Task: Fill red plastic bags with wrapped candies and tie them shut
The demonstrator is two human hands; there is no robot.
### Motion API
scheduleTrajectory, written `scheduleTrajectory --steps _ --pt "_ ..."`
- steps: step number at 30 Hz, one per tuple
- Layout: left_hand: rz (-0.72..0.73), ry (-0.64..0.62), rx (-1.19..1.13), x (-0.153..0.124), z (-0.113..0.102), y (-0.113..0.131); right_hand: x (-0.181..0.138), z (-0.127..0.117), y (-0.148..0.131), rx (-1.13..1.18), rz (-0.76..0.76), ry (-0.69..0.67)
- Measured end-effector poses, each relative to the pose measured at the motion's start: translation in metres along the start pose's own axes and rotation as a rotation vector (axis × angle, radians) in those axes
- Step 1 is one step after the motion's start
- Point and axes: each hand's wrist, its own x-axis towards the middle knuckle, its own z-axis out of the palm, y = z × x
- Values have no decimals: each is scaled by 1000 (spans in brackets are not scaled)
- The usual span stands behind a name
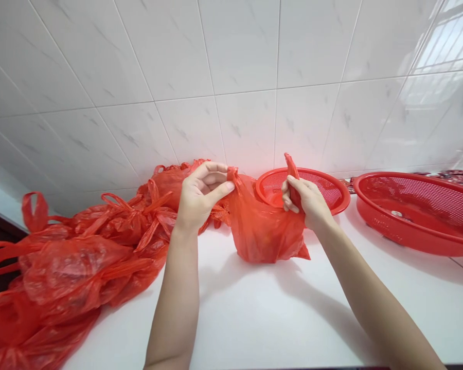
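Note:
A red plastic bag [268,231] hangs between my two hands, low over the white tabletop, its lower part bulging. My left hand [204,192] pinches one upper corner of it between thumb and fingers. The other handle is gripped in my right hand [304,198], fingers wrapped round it and the tip sticking up above the thumb. What the bag contains is hidden by the red plastic. Behind it, partly covered by the bag and my right hand, stands a round red plastic basket [341,192].
Several filled red plastic bags [77,257] are heaped along the left side, some with handles knotted. At the right is a larger red basket [412,234] with perforated sides. A white tiled wall [247,123] rises behind the white table [247,318]. Patterned cloth [461,178] lies at the back right.

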Motion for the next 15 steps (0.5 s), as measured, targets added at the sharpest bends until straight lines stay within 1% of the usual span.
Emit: scheduleTrajectory --steps 3,5,7,8,9,12,15 --pt "-15 -65 -70 -2 7 0 -6 6 -1 -147 17 -113" --pt "-24 -165 -58 -4 13 -1 -10 9 -1 -245 45 -206" --pt "-3 -264 -30 -6 19 -1 -13 12 -1 -323 63 -272" --pt "16 -294 -9 -7 21 -2 -15 13 -1 -356 58 -296" --pt "38 -310 23 -7 23 -2 -16 14 -1 -385 47 -319" --pt "120 -306 192 -9 25 -2 -19 14 0 -487 -10 -367" --pt "157 -323 345 -9 25 -3 -20 14 2 -606 -81 -386"
